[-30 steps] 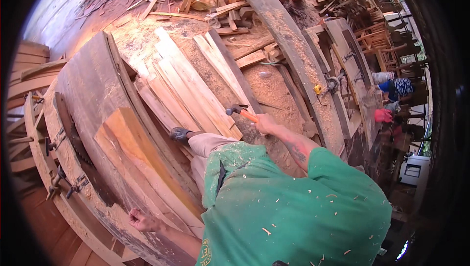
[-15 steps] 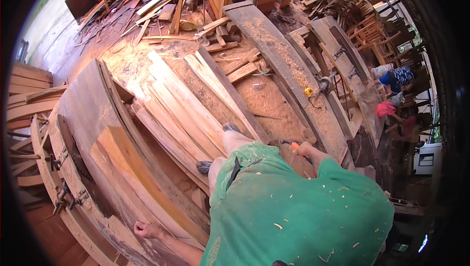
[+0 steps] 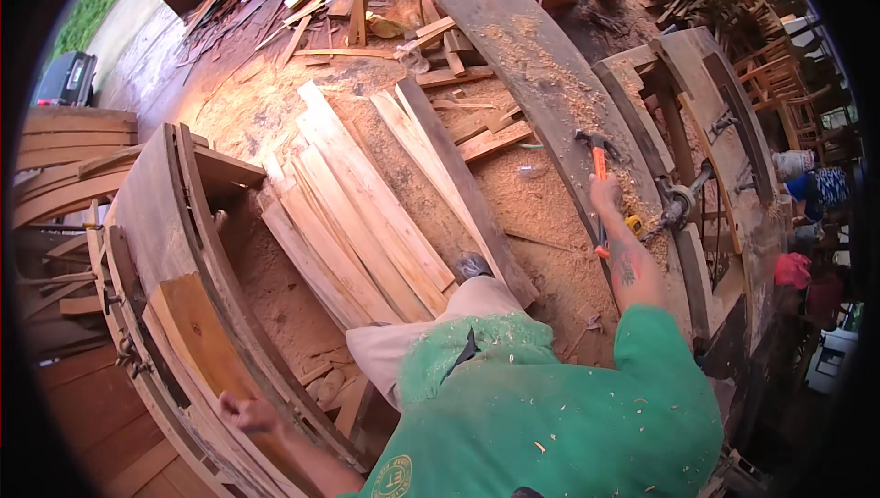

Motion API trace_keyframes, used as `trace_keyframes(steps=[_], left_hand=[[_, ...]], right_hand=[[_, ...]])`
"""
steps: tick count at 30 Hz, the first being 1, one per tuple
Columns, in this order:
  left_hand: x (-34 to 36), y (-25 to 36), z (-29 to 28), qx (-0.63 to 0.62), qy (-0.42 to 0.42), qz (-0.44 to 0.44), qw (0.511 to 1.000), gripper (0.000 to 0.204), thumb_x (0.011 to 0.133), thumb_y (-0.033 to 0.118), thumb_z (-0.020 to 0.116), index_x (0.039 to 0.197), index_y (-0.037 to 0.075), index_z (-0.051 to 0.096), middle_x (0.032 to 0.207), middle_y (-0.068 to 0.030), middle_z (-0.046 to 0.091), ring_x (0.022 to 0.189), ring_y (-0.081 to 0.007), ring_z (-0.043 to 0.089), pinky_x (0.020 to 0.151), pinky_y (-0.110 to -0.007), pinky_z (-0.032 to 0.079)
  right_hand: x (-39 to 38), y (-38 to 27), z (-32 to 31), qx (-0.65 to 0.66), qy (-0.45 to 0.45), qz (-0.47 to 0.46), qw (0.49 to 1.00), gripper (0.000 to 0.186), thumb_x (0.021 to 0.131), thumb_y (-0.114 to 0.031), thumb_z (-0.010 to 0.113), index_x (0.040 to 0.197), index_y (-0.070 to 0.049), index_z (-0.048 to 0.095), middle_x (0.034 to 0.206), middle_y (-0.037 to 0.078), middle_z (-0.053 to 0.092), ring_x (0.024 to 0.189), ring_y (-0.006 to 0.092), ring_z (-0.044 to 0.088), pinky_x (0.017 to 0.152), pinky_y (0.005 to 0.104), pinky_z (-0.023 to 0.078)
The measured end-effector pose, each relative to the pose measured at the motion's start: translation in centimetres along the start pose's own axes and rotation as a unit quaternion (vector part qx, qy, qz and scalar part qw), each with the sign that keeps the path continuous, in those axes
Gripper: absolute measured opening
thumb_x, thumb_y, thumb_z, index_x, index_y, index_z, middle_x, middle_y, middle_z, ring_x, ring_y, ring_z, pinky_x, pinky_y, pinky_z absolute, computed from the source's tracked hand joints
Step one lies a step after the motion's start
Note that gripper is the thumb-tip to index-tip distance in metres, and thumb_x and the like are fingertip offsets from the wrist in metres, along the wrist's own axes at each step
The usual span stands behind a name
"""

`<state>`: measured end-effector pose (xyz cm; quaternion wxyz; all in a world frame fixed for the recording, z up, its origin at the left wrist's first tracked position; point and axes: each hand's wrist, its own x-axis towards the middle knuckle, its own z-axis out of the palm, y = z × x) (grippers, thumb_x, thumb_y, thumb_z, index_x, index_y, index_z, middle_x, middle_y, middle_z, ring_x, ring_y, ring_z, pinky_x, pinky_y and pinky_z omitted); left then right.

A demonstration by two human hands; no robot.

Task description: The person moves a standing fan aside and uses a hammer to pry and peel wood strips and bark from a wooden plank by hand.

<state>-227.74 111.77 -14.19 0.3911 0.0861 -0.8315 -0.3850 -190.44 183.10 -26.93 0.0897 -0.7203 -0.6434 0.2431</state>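
1. Two hands work apart: the left hand (image 3: 246,413), closed, grips the rim of a curved wooden frame (image 3: 174,223) beside the person.
2. Between them, loose planks (image 3: 353,214) lie on sawdust.
3. Farther off, the right hand (image 3: 605,193), raised a second ago, now wraps a hammer (image 3: 597,163) and has swung out over the long curved plank (image 3: 541,76), seemingly ready to strike.

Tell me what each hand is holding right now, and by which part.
The right hand grips a hammer by its orange handle, below the dark head. The left hand rests on the edge of a curved wooden frame, holding no tool.
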Motion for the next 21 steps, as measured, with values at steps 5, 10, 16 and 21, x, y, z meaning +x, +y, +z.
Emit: trace_keyframes(steps=[5, 10, 16, 21], left_hand=[[-25.0, 23.0, 16.3, -0.186, -0.553, -0.156, 0.797, 0.018, 0.096, 0.016, 0.064, 0.103, 0.001, 0.070, 0.089, -0.0053, 0.070, 0.079, -0.0111, 0.062, 0.071, -0.026, 0.051], [-46.6, 39.8, 24.9, -0.233, -0.793, 0.080, 0.557, 0.021, 0.086, 0.019, 0.065, 0.099, 0.002, 0.068, 0.090, -0.0194, 0.070, 0.087, -0.0376, 0.069, 0.075, -0.045, 0.054], [-58.1, 42.5, 27.9, -0.100, -0.769, 0.041, 0.629, 0.043, 0.080, 0.015, 0.068, 0.116, -0.001, 0.054, 0.105, -0.0285, 0.063, 0.088, -0.0473, 0.066, 0.075, -0.052, 0.055], [-52.1, 35.5, 23.4, -0.177, -0.721, 0.064, 0.667, 0.063, 0.085, 0.026, 0.070, 0.136, 0.002, 0.041, 0.119, -0.0289, 0.055, 0.109, -0.0474, 0.058, 0.093, -0.050, 0.050]], right_hand=[[3.4, 1.3, 4.1, -0.228, 0.084, -0.063, 0.968, 0.058, 0.094, -0.048, 0.056, 0.138, -0.011, 0.047, 0.125, 0.023, 0.046, 0.124, 0.0405, 0.038, 0.101, 0.0559, 0.034], [3.5, 4.1, 4.8, -0.241, 0.168, -0.077, 0.953, 0.063, 0.096, -0.056, 0.048, 0.140, -0.012, 0.046, 0.121, 0.020, 0.049, 0.110, 0.0402, 0.048, 0.093, 0.0556, 0.037], [2.2, 1.6, 5.6, -0.199, 0.132, -0.120, 0.963, 0.068, 0.094, -0.063, 0.045, 0.143, -0.015, 0.044, 0.129, 0.017, 0.046, 0.117, 0.0412, 0.045, 0.097, 0.0580, 0.034], [5.6, 1.3, 6.4, -0.217, 0.063, -0.111, 0.968, 0.086, 0.088, -0.070, 0.050, 0.153, -0.019, 0.026, 0.137, 0.017, 0.038, 0.127, 0.0409, 0.038, 0.102, 0.0632, 0.029]])
